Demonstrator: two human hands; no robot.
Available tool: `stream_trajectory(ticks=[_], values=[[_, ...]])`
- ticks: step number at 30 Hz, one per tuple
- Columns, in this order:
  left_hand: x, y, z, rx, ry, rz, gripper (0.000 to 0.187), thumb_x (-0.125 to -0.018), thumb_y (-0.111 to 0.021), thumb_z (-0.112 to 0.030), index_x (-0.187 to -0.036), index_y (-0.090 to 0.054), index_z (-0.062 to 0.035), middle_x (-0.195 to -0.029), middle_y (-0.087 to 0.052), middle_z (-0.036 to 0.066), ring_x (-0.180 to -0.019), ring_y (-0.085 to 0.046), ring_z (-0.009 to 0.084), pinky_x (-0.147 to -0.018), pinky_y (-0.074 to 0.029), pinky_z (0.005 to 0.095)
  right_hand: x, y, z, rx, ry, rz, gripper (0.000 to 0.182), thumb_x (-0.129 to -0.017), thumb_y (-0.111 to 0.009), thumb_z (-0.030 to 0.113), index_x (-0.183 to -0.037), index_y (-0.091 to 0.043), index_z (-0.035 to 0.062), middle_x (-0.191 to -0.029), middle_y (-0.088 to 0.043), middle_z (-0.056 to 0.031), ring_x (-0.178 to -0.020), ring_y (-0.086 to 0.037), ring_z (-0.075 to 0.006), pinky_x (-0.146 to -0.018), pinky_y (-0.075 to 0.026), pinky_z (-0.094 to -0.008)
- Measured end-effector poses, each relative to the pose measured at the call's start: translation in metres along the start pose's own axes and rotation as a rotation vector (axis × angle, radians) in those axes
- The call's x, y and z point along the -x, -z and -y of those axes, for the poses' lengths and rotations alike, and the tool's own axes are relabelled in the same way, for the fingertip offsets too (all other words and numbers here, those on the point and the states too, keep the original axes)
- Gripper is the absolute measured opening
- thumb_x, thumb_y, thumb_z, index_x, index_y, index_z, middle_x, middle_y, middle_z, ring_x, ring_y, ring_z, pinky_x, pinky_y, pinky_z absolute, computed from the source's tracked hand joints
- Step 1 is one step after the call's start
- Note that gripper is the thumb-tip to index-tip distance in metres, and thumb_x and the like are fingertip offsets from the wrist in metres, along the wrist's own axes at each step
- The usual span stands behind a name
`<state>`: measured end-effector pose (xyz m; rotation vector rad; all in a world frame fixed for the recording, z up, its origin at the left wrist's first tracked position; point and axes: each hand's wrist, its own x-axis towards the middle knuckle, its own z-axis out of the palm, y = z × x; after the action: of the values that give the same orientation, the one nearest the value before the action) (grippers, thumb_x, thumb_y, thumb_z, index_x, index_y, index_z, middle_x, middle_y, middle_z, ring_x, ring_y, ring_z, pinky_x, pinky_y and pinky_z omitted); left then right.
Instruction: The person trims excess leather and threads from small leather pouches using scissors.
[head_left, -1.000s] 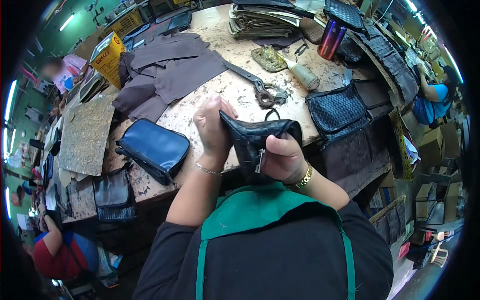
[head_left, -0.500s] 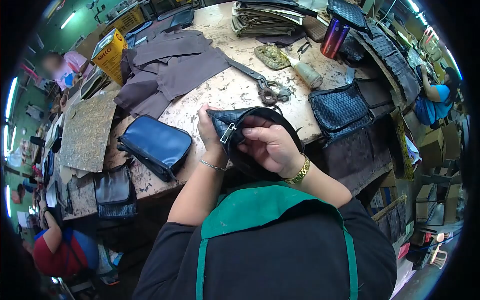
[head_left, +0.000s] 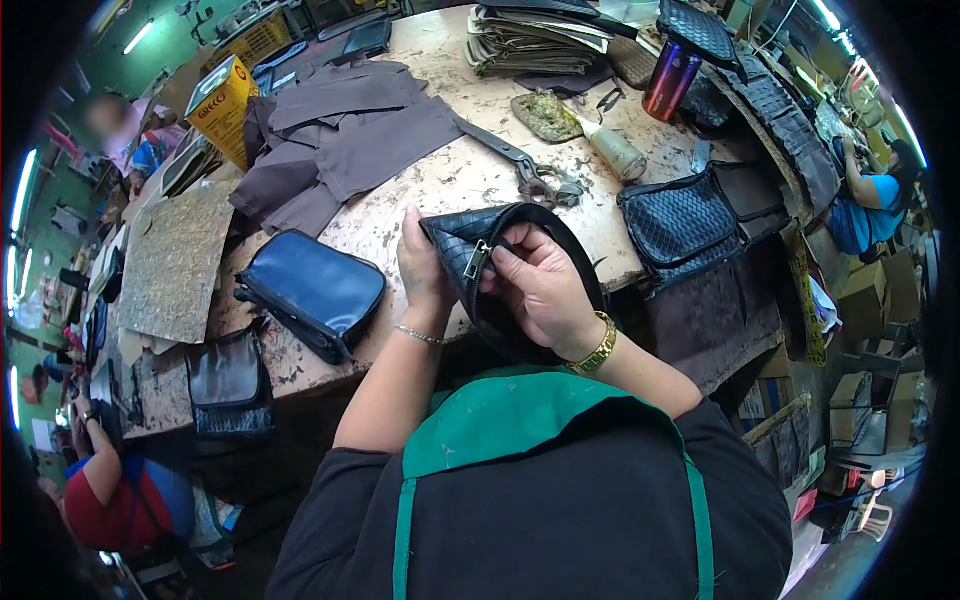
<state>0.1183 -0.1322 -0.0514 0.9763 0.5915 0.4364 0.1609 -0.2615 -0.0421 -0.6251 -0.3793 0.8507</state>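
A black leather pouch (head_left: 457, 237) with a textured, checked outside is held up above the table's front edge, its mouth spread towards me. A silver zipper pull (head_left: 477, 260) hangs beside the opening. My left hand (head_left: 421, 265) supports the pouch from the outer left side, most of its fingers hidden behind it. My right hand (head_left: 545, 298) reaches into the mouth, thumb and fingertips closed on the edge near the zipper. Left of the hands lies a smooth black zip pouch (head_left: 312, 283). A woven black bag (head_left: 680, 222) rests to the right.
Large scissors (head_left: 520, 165) lie beyond the hands, near a glue-crusted pad (head_left: 547, 116) and a cloudy bottle (head_left: 617, 152). Dark brown leather pieces (head_left: 350, 130) cover the table's back left. A metallic tumbler (head_left: 671, 78) stands back right. Co-workers sit at both sides.
The left hand and the pouch's outer corner have shifted slightly. My right hand has turned, its fingers now closer together at the zipper edge and nearer the pull.
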Motion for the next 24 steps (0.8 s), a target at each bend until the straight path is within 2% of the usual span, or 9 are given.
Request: stream_trajectory(ticks=[1, 3, 5, 10, 13, 15, 17, 18, 24], values=[[-0.001, 0.004, 0.004, -0.001, 0.001, 0.001, 0.042, -0.087, -0.034, -0.038, -0.075, -0.050, -0.0004, -0.068, -0.055, 0.010, -0.062, -0.053, 0.0192, -0.066, -0.044, 0.0308, 0.000, 0.000, 0.000, 0.000, 0.001, -0.001, 0.005, -0.084, -0.050, 0.005, -0.089, -0.049, 0.0064, -0.084, -0.057, -0.0031, -0.073, -0.056, -0.0090, -0.066, -0.048, -0.0227], [-0.007, 0.013, 0.013, -0.429, -0.859, -0.241, 0.035, -0.087, -0.037, -0.032, -0.087, -0.048, 0.0017, -0.090, -0.051, 0.015, -0.082, -0.050, 0.0233, -0.079, -0.039, 0.0334, 0.000, -0.001, 0.003, 0.048, 0.015, -0.019, 0.005, -0.084, -0.050, 0.005, -0.088, -0.049, 0.0063, -0.083, -0.056, -0.0021, -0.072, -0.056, -0.0085, -0.067, -0.048, -0.0219], [0.025, 0.023, -0.007, -0.738, -1.161, -0.017, 0.034, -0.078, -0.054, -0.031, -0.090, -0.046, -0.0004, -0.089, -0.045, 0.015, -0.084, -0.046, 0.0260, -0.077, -0.037, 0.0335, 0.002, -0.003, 0.006, 0.070, -0.002, -0.037, 0.005, -0.084, -0.050, 0.005, -0.089, -0.049, 0.0059, -0.083, -0.056, -0.0020, -0.073, -0.055, -0.0080, -0.067, -0.048, -0.0216], [0.069, 0.006, -0.038, -1.207, -1.012, 0.054, 0.029, -0.067, -0.068, -0.025, -0.067, -0.048, -0.0044, -0.065, -0.047, 0.009, -0.063, -0.047, 0.0276, -0.057, -0.038, 0.0361, -0.002, -0.005, -0.004, 0.158, -0.029, 0.010, 0.008, -0.084, -0.050, 0.006, -0.091, -0.049, 0.0039, -0.085, -0.055, -0.0020, -0.077, -0.052, -0.0059, -0.068, -0.046, -0.0207], [0.080, 0.004, -0.045, -1.104, -0.590, 0.187, 0.024, -0.074, -0.062, -0.016, -0.064, -0.046, -0.0004, -0.060, -0.041, 0.009, -0.060, -0.043, 0.0223, -0.057, -0.036, 0.0313, -0.003, -0.004, -0.010, 0.169, -0.045, 0.048, 0.007, -0.084, -0.050, 0.005, -0.091, -0.049, 0.0041, -0.086, -0.054, -0.0016, -0.077, -0.052, -0.0058, -0.069, -0.046, -0.0212], [0.077, 0.009, -0.046, -1.068, -0.597, 0.270, 0.021, -0.076, -0.058, -0.012, -0.064, -0.046, -0.0001, -0.063, -0.043, 0.009, -0.062, -0.044, 0.0210, -0.057, -0.036, 0.0308, 0.000, -0.005, -0.012, 0.136, -0.082, 0.042, 0.008, -0.083, -0.050, 0.003, -0.091, -0.050, 0.0040, -0.088, -0.054, -0.0018, -0.079, -0.052, -0.0062, -0.071, -0.045, -0.0212], [0.073, 0.013, -0.042, -1.012, -0.889, 0.240, 0.019, -0.076, -0.056, -0.009, -0.063, -0.046, 0.0005, -0.067, -0.044, 0.010, -0.063, -0.044, 0.0208, -0.058, -0.037, 0.0291, 0.000, -0.007, -0.011, 0.194, -0.024, 0.026, 0.009, -0.082, -0.052, 0.002, -0.091, -0.051, 0.0029, -0.089, -0.055, -0.0020, -0.080, -0.052, -0.0069, -0.074, -0.044, -0.0212], [0.075, 0.013, -0.043, -1.046, -0.953, 0.195, 0.011, -0.074, -0.057, -0.007, -0.068, -0.050, 0.0006, -0.077, -0.050, 0.014, -0.070, -0.049, 0.0289, -0.063, -0.040, 0.0367, 0.000, -0.006, -0.012, 0.192, -0.019, 0.018, 0.009, -0.082, -0.052, 0.002, -0.091, -0.051, 0.0029, -0.089, -0.055, -0.0020, -0.080, -0.052, -0.0069, -0.074, -0.044, -0.0212], [0.074, 0.011, -0.038, -1.025, -0.938, 0.163, 0.009, -0.077, -0.053, -0.004, -0.083, -0.050, 0.0015, -0.092, -0.056, 0.019, -0.086, -0.055, 0.0323, -0.075, -0.044, 0.0359, 0.005, -0.005, -0.014, 0.167, -0.025, 0.055, 0.012, -0.081, -0.053, 0.000, -0.092, -0.054, 0.0016, -0.091, -0.057, -0.0043, -0.083, -0.053, -0.0077, -0.076, -0.043, -0.0211]])
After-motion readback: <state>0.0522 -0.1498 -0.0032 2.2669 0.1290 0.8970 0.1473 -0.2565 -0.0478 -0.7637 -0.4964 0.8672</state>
